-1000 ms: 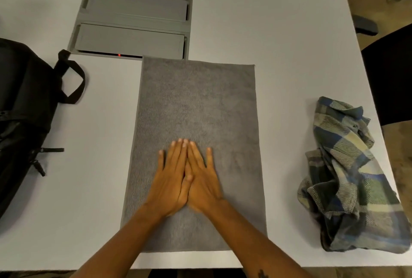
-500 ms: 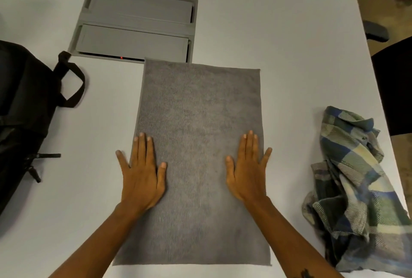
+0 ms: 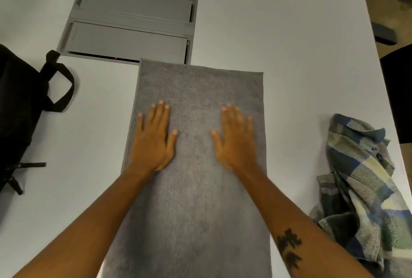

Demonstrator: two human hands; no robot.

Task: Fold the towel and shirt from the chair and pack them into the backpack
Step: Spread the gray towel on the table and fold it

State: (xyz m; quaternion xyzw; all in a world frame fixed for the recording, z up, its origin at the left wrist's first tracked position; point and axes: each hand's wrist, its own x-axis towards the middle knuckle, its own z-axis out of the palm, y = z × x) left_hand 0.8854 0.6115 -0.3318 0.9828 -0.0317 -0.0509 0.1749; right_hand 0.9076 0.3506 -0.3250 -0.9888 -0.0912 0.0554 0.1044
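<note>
The grey terry-cloth towel [image 3: 196,143] lies lengthwise on the white table [image 3: 301,43], and both hands press it flat — left hand [image 3: 153,141] near its left edge, right hand [image 3: 236,141] near its right, fingers extended and slightly spread, gripping nothing. This looks like smoothing ahead of a fold. Well right of the right fingers sits the crumpled blue-and-green plaid shirt [image 3: 361,188]; left of the left fingers, the black fabric backpack [image 3: 20,110] — within reach for packing.
</note>
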